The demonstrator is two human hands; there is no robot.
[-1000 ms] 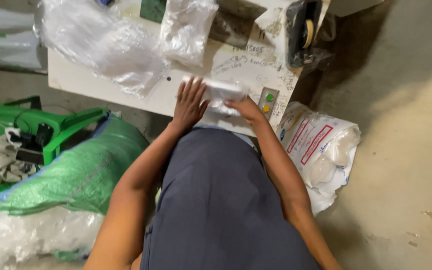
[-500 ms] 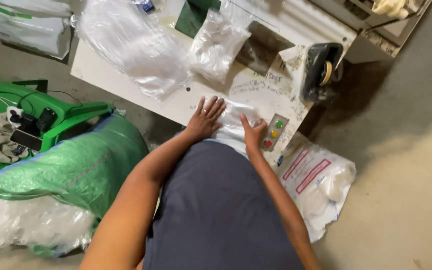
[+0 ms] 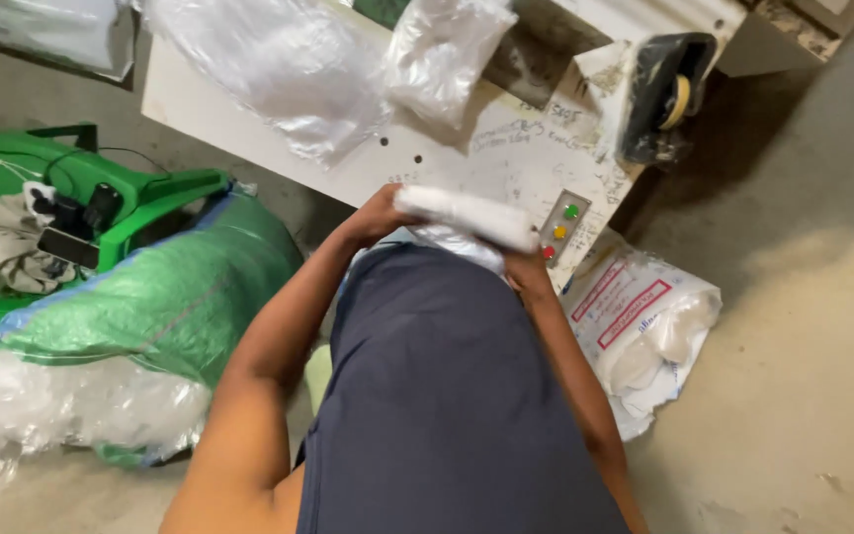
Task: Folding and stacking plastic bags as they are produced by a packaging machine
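At the table edge: a white rolled bundle (image 3: 469,216) is held crosswise just above the person's dark lap, in front of the white work table (image 3: 249,129).
Left hand (image 3: 380,213): fingers curled closed around the bundle's left end; the fingertips are hidden behind it.
Right hand (image 3: 524,269): mostly covered by the bundle's right end; it grips from below, though how tightly the fingers close cannot be seen.
Bundle: blurred, tilted slightly down to the right, touching both hands.
Nearby on the table: a small panel with coloured buttons (image 3: 559,225) just beside the right end, and clear plastic bags (image 3: 279,69) farther back.
Floor: a green woven sack (image 3: 160,297) to the left, a white printed bag (image 3: 644,326) to the right.
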